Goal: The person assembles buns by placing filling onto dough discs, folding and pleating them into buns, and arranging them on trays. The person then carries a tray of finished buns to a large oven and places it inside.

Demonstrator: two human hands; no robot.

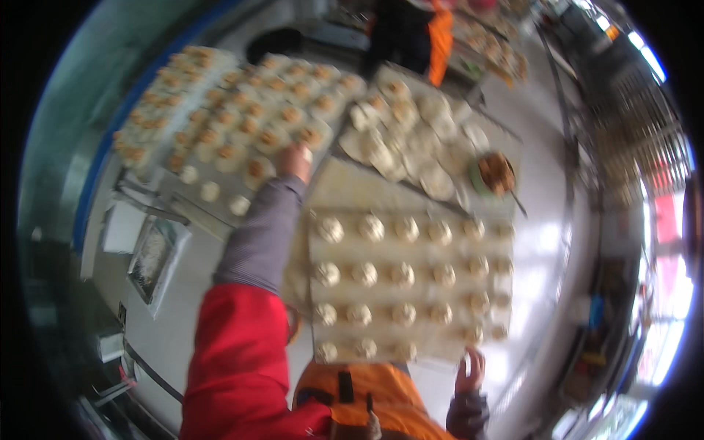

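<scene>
My left hand (295, 163) reaches forward to a tray of flat dough rounds topped with brown filling. Its fingers are drawn together at the near edge of one filled dough round (310, 136); blur hides the exact grip. By the near right corner of a board (385, 293) is my right hand (470, 372), its thumb and fingers apart with nothing clearly in them. Rows of pleated white buns (364, 274) stand on that board in front of me. The front row ends partway across, with bare board to its right.
Plain dough sheets (422, 143) overlap on a tray at the far right, beside a bowl of brown filling (497, 174) with a utensil handle sticking out. Another tray of filled rounds (172, 92) lies far left. A person in dark and orange clothes (407, 37) stands across the table.
</scene>
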